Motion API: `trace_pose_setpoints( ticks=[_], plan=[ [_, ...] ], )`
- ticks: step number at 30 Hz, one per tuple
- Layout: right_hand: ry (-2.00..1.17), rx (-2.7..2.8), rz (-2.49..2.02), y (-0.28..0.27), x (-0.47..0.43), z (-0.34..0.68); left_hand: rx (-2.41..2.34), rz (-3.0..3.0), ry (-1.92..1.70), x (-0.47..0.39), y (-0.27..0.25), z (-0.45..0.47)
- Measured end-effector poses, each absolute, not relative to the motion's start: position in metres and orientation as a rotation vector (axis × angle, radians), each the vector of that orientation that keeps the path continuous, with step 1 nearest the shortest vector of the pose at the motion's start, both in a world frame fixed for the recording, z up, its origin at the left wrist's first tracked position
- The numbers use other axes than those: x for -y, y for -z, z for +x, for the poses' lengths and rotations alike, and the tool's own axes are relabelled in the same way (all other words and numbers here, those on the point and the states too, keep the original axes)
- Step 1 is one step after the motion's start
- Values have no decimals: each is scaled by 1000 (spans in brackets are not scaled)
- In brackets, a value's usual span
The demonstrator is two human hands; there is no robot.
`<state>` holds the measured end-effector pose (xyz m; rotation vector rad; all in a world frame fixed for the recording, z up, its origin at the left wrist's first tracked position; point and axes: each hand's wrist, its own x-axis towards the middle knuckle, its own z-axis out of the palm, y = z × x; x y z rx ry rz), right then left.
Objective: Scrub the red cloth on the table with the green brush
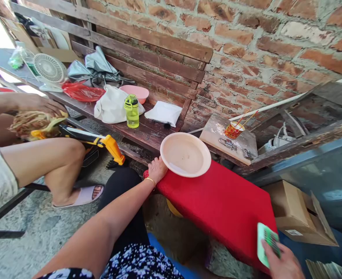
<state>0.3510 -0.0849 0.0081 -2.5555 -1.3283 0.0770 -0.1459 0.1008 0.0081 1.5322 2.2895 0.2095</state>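
Pink plate at far corner of red counter, left hand gripping its rim; right hand clasping green phone at near corner.

We record a pale pink plate on a plain red cushion, a mint-green object with a multicoloured patterned face in the right hand, a lime-green bottle, and a black garment with white floral print.
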Motion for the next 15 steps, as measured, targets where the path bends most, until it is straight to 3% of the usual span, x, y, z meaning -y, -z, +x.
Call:
trace_pose_setpoints(
  ticks=[5,8,15],
  plan=[
    [-331,1886,-2067,-20,38,156,-2292,1556,-209,-101,-5,-147],
    [-317,2175,-1885,-29,21,71,-2289,1568,-207,-101,-3,-149],
    [-214,2296,-1952,-32,12,61,-2285,1560,-214,-102,1,-152]
  ],
)
